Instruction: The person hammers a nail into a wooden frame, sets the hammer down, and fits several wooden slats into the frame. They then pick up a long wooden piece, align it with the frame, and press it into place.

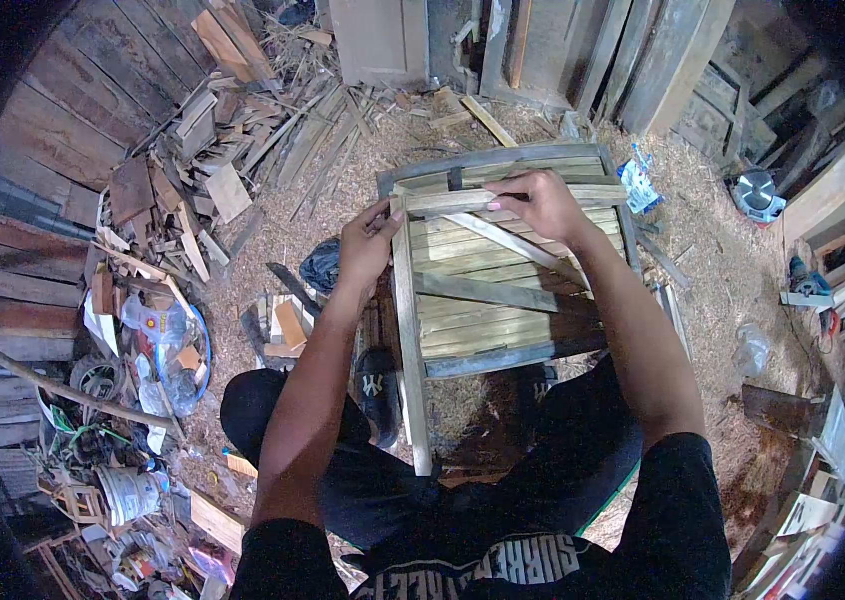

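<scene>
In front of my knees stands a low slatted wooden bench (503,357) with a dark frame. Across its far part lies a pale wooden strip (453,203). A second, long wooden strip (406,300) runs toward me along the left side, and the two meet at a corner. My left hand (368,245) grips that corner, its fingers closed around the end of the long strip. With thumb and fingers my right hand (538,205) pinches the cross strip near its middle. A small dark piece (456,178) shows just beyond that strip.
Wood scraps (183,180) are heaped at the left, beside a blue-rimmed basin (207,345) of plastic waste. A circular saw (758,193) and another power tool (805,285) lie at the right. Door panels (380,40) lean at the back. Shavings cover the floor.
</scene>
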A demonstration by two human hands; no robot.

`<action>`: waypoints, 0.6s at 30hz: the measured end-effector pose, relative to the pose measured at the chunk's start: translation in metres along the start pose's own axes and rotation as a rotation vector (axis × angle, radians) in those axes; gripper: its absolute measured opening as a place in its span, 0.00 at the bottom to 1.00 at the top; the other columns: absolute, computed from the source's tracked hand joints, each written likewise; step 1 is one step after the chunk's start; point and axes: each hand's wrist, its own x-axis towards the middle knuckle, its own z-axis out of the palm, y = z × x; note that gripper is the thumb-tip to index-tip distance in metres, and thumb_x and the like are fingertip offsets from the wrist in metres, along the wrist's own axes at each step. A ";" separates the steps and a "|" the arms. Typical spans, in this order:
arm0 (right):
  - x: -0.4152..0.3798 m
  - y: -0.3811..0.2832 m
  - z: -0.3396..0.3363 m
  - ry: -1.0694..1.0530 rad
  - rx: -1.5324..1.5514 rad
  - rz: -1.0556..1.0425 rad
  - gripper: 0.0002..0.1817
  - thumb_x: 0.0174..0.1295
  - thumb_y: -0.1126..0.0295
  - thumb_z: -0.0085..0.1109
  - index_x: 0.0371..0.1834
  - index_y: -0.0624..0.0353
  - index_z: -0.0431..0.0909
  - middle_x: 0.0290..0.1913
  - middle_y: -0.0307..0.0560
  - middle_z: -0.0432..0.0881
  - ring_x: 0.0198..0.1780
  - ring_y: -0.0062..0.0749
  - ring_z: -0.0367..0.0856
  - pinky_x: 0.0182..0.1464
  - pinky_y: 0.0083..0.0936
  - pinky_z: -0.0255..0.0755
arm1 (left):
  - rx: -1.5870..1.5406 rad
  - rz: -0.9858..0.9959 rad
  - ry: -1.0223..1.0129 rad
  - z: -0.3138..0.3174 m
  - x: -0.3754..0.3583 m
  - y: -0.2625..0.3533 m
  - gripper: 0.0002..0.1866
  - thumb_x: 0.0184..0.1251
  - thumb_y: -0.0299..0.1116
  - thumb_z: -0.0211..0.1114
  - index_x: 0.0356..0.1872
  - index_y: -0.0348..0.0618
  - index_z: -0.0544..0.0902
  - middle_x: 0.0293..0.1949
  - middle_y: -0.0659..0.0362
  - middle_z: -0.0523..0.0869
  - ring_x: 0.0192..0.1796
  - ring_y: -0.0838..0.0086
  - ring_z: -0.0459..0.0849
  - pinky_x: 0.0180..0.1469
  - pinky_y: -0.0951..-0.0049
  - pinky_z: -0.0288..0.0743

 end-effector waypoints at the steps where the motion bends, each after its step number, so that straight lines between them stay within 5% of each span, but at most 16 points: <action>1: 0.000 0.000 0.000 0.005 0.003 -0.001 0.18 0.69 0.53 0.70 0.60 0.41 0.92 0.56 0.48 0.92 0.59 0.50 0.88 0.71 0.47 0.71 | 0.000 -0.001 0.000 -0.001 -0.001 0.001 0.25 0.78 0.34 0.73 0.70 0.34 0.82 0.42 0.58 0.91 0.37 0.81 0.84 0.36 0.75 0.77; 4: -0.001 0.000 0.000 0.014 0.033 -0.014 0.18 0.69 0.54 0.70 0.59 0.42 0.92 0.56 0.48 0.93 0.60 0.50 0.88 0.71 0.47 0.72 | 0.125 0.055 -0.025 -0.004 0.000 0.002 0.25 0.78 0.34 0.73 0.70 0.33 0.83 0.41 0.58 0.92 0.36 0.81 0.84 0.35 0.75 0.76; 6: -0.001 -0.001 0.000 0.018 0.060 -0.026 0.18 0.69 0.55 0.70 0.59 0.43 0.92 0.56 0.48 0.93 0.60 0.51 0.88 0.71 0.47 0.72 | 0.069 0.022 -0.039 -0.004 0.000 0.000 0.28 0.78 0.37 0.74 0.71 0.32 0.82 0.49 0.52 0.93 0.47 0.76 0.89 0.52 0.75 0.81; 9: -0.001 -0.003 -0.002 0.003 0.055 -0.033 0.18 0.70 0.57 0.70 0.60 0.45 0.92 0.56 0.48 0.92 0.61 0.50 0.88 0.70 0.47 0.72 | 0.057 0.024 -0.040 -0.004 0.002 -0.003 0.28 0.77 0.38 0.74 0.71 0.33 0.82 0.50 0.52 0.93 0.47 0.75 0.89 0.52 0.75 0.81; 11: -0.003 -0.006 0.000 0.126 -0.050 -0.131 0.16 0.65 0.66 0.75 0.54 0.59 0.91 0.52 0.54 0.92 0.54 0.53 0.90 0.58 0.42 0.81 | 0.068 0.020 -0.043 -0.007 0.004 -0.005 0.28 0.77 0.38 0.74 0.71 0.33 0.82 0.50 0.52 0.93 0.47 0.75 0.89 0.52 0.75 0.81; 18: -0.008 -0.010 -0.001 0.130 -0.085 -0.194 0.11 0.69 0.66 0.70 0.52 0.51 0.92 0.52 0.47 0.91 0.56 0.49 0.89 0.61 0.42 0.80 | 0.156 0.008 -0.025 -0.006 0.004 0.001 0.27 0.77 0.38 0.74 0.71 0.33 0.82 0.51 0.50 0.93 0.48 0.75 0.90 0.49 0.74 0.83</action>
